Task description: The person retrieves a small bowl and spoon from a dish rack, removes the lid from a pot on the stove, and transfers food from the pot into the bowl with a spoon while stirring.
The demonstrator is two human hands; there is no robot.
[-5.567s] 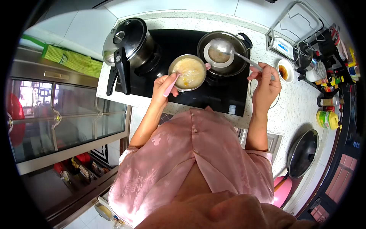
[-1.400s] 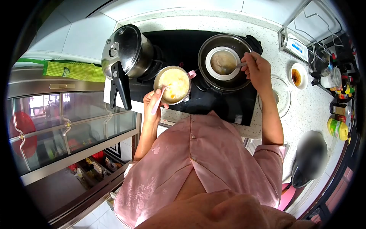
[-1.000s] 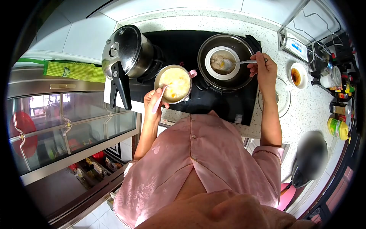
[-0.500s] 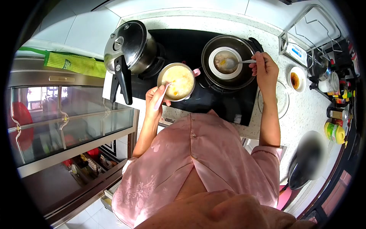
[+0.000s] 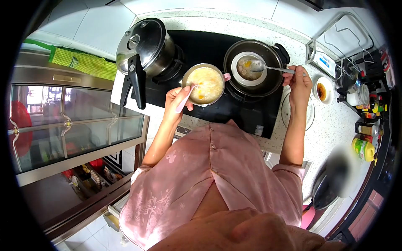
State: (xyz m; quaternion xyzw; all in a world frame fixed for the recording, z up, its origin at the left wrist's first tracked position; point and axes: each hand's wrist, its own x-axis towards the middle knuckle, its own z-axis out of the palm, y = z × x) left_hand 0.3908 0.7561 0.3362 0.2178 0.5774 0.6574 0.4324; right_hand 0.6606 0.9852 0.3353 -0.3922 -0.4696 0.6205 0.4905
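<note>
My left hand (image 5: 177,100) is closed at the near-left side of a cup (image 5: 187,101) with a pink handle on its far side. Under the thumb is a pink spoon (image 5: 183,103) that dips into the pale, egg-flecked porridge (image 5: 206,83). My right hand (image 5: 300,83) pinches the end of a metal spoon (image 5: 276,69). The spoon's head is in a white bowl (image 5: 260,79) of cloudy broth with a yellow bit and pale pieces. This bowl sits inside a dark pot (image 5: 274,85) on the stove.
A pressure cooker (image 5: 153,44) stands on the left of the black stovetop (image 5: 197,39), its handle pointing toward me. To the right are a glass lid (image 5: 310,115), a small white bowl (image 5: 328,85) with brown sauce, a wire rack (image 5: 349,19), several bottles and a dark pan (image 5: 323,193).
The cup and my left hand have shifted slightly right relative to the stove. My right hand has drawn a little right, and the metal spoon's head has moved right within the bowl.
</note>
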